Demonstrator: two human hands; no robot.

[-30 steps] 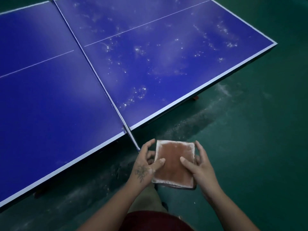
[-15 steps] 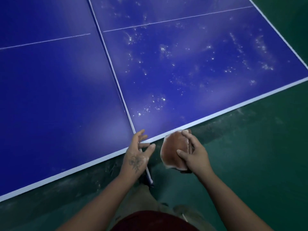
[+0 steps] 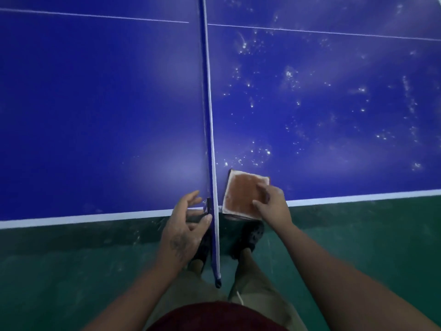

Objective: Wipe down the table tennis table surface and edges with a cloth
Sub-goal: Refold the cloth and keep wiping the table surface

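Dim, bluish light; soft glare patches on the table (image 3: 100,120) — edges bowed, slightly blurred, perhaps by motion.

table (image 3: 95,103): smooth, slightly glossy | cloth (image 3: 241,194): rough fabric
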